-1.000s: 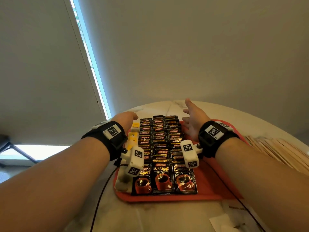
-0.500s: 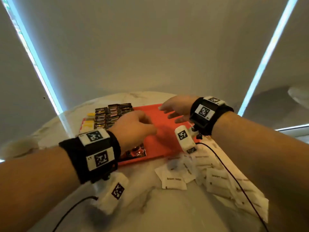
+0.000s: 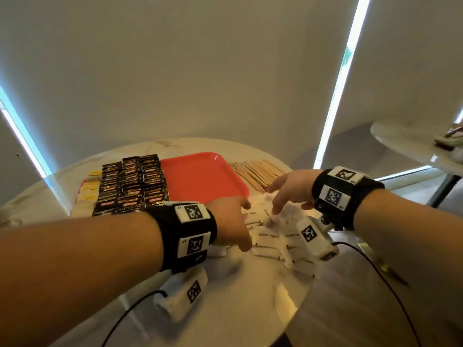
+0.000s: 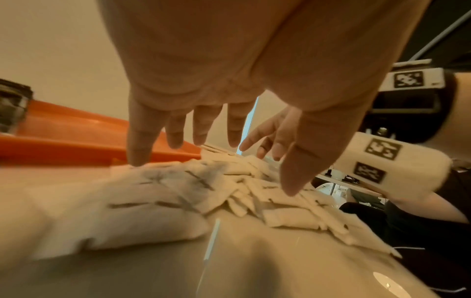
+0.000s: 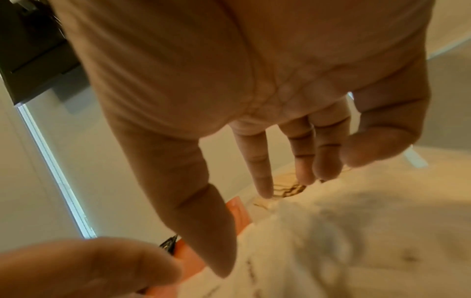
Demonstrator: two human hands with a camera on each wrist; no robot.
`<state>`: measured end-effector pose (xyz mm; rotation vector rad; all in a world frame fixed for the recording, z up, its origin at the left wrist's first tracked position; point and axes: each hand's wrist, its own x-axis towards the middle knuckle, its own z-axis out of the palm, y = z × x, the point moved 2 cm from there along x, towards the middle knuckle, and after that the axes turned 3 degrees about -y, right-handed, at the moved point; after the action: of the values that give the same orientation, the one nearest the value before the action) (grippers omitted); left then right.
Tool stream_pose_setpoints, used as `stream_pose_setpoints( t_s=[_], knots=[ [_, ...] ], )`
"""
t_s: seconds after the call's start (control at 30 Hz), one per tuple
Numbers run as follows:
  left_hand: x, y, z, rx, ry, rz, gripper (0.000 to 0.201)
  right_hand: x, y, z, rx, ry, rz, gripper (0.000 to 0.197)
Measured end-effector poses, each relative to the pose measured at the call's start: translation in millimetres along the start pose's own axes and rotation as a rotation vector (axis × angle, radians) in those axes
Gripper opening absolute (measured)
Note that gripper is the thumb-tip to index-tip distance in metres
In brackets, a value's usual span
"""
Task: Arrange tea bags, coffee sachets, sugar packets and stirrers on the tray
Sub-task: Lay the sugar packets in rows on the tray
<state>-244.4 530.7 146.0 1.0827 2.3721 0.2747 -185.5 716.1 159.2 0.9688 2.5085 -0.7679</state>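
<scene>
Coffee sachets already fill the left part of the red tray; its right half is bare. Stirrers wait on the counter at two o'clock. Sugar packets lie heaped just below both hands: left hand and right hand hover with fingers spread, gripping nothing.

A: What stands under it all?
B: A round table with a pale, marbled top; glossy enough to catch the light.
A: And behind?
B: Grey roller blinds drawn down; bright strips of daylight show at their edges.
A: Anything to the far right?
B: A second pale table; something blurred lies on it, which I cannot make out.
</scene>
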Motion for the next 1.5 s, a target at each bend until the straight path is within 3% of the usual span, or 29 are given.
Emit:
stream_pose_setpoints(
  t_s=[0.23,0.3,0.47,0.6,0.7,0.87,0.97,1.1,1.2,1.33,1.5],
  knots=[
    [20.1,21.9,11.9,-0.139,-0.031,-0.064,0.111,-1.9,37.1,14.8,-0.065,-0.165,0.086,0.118],
    [22.1,22.5,17.7,-0.167,-0.029,-0.072,0.113,-2.0,33.7,23.4,-0.17,-0.174,0.026,0.113],
    [24.2,21.1,29.3,-0.071,0.016,-0.082,0.126,-6.0,9.3,39.0,-0.221,-0.159,-0.082,0.072],
    [15.6,10.3,32.9,0.154,0.036,-0.102,0.124,-8.4,-6.8,54.5,-0.249,-0.127,-0.139,0.054],
    [4.7,-6.5,31.4,0.195,0.031,-0.106,0.117,-13.9,-18.2,63.3,-0.277,-0.126,-0.201,0.04],
    [-19.4,-41.9,20.2,0.232,0.005,-0.114,0.106,-15.7,-37.5,70.2,-0.162,-0.132,-0.239,0.058],
    [-26.1,-51.3,16.6,0.215,-0.011,-0.116,0.104,-10.8,-35.2,51.8,-0.077,-0.081,-0.22,0.055],
    [-23.7,-49.2,18.5,0.202,0.0,-0.056,0.124,5.2,-25.6,24.3,-0.063,0.18,-0.131,0.05],
    [-18.7,-47.9,20.9,0.235,-0.021,-0.016,0.129,20.3,-19.3,26.8,-0.149,0.169,-0.064,0.056],
    [-22.7,-52.7,17.5,0.27,-0.047,0.026,0.105,24.5,-17.7,42.9,-0.24,0.116,-0.069,0.057],
    [-40.4,-64.9,17.3,0.287,-0.041,0.075,0.081,-6.4,-38.2,66.0,-0.288,0.047,-0.224,0.046]
  ],
)
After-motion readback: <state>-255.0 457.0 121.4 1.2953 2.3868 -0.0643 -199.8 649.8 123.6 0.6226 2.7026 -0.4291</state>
